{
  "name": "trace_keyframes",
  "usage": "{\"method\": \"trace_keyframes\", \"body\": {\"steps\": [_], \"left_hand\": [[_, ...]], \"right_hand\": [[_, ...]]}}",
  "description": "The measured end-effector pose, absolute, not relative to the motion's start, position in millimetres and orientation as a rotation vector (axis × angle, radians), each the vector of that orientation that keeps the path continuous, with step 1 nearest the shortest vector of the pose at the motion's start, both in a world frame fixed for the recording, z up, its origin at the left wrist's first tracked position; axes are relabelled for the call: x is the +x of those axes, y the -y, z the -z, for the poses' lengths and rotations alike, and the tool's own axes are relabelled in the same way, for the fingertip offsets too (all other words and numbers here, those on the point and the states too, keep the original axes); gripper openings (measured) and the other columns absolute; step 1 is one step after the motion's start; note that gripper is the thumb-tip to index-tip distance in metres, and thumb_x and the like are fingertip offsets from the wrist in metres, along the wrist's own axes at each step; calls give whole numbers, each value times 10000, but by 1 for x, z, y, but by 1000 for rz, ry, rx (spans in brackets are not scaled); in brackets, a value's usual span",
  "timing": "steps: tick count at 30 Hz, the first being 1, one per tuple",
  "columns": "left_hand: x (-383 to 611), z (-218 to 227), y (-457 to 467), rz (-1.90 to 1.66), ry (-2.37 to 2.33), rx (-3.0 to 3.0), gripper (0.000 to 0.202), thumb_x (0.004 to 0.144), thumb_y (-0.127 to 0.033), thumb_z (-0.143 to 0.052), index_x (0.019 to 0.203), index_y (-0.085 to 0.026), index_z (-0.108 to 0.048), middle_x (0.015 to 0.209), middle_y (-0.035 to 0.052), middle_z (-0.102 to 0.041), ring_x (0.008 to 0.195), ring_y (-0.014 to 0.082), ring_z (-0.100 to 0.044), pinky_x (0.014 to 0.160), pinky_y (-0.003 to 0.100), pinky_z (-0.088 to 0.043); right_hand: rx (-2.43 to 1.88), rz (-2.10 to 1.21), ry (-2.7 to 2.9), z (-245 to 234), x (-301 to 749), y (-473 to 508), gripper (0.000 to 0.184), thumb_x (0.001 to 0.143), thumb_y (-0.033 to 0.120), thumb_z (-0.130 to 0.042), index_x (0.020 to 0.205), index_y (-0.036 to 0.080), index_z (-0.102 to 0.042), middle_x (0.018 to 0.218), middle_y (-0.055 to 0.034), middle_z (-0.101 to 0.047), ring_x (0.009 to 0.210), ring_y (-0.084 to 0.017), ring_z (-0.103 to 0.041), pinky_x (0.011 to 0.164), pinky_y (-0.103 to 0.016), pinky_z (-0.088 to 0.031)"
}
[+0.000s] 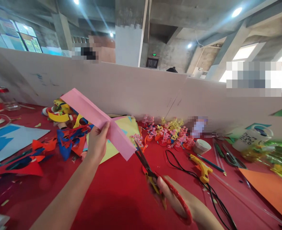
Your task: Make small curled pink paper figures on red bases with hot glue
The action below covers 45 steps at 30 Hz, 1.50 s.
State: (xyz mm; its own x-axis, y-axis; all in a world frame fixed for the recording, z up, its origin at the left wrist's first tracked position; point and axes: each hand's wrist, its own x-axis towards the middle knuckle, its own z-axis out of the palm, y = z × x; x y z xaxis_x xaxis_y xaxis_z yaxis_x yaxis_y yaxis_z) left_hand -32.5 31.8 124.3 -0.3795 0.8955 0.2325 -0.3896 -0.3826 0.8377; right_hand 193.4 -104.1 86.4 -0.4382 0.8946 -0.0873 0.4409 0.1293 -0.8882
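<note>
My left hand [96,140], centre of frame, has its grip pinched on a folded pink paper strip [95,116]. Thumb is in front, the other fingers are hidden behind the paper. The strip is held up off the red tabletop [121,191], slanting from upper left down to centre-right.

My right hand [179,201], lower right, is motion-blurred & partly cut off at the bottom edge. Its grip is closed through the red loop of the scissors [150,174], w/ a bit of yellow handle showing. Blades point up-left, tips right at the strip's lower end. Can't tell if they touch the paper or how far apart they stand.

Behind the strip is a yellow sheet [129,127], mostly covered. Left of it is a heap of red/blue paper scraps [69,140]. Right of the scissors is a yellow glue gun [202,166] w/ black cord [203,185] trailing to the bottom edge, & a tape roll [201,146] just beyond. Far right is smeared, w/ an orange sheet [270,188] cut off by the frame edge. Some patches along the partition [131,86] are pixelated, unreadable.
</note>
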Motion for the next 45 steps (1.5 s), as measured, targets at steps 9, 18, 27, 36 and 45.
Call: {"method": "trace_keyframes", "body": {"steps": [9,18,27,36,45], "left_hand": [[-31,-117,-29,-1876,-1194,1141,309,652,-414,-702,789,-142,-651,707,29,-655,708,188,-601,587,239,-432],[-26,-114,-27,-1801,-1140,1217,315,689,-441,-679,792,-145,-643,699,18,-620,674,170,-571,574,231,-426],[-25,-118,-24,-1797,-1171,1175,307,656,-437,-708,752,-152,-648,664,13,-636,650,178,-580,552,237,-424],[-25,-116,-25,-1800,-1130,1176,292,677,-421,-698,767,-148,-648,691,13,-626,635,158,-564,546,227,-415],[-26,-114,-26,-1789,-1119,1203,294,689,-426,-690,762,-145,-645,665,-2,-599,612,141,-541,537,221,-395]], "right_hand": [[-1395,-1182,2036,-98,190,103,621,826,722,-118,637,195,-387,573,10,-432,513,-113,-390,476,-233,-322],[-1395,-1099,2059,-105,189,103,568,848,689,-184,650,197,-387,598,13,-443,531,-114,-394,495,-236,-321],[-1389,-1105,2095,-109,192,104,567,843,696,-167,644,201,-361,607,8,-430,551,-123,-394,517,-248,-326],[-1400,-1129,2093,-112,193,104,557,839,697,-170,643,203,-335,608,14,-420,545,-117,-377,514,-250,-307],[-1422,-1109,2092,-114,193,104,583,823,720,-150,639,201,-342,602,14,-404,551,-120,-369,503,-249,-284]]}}
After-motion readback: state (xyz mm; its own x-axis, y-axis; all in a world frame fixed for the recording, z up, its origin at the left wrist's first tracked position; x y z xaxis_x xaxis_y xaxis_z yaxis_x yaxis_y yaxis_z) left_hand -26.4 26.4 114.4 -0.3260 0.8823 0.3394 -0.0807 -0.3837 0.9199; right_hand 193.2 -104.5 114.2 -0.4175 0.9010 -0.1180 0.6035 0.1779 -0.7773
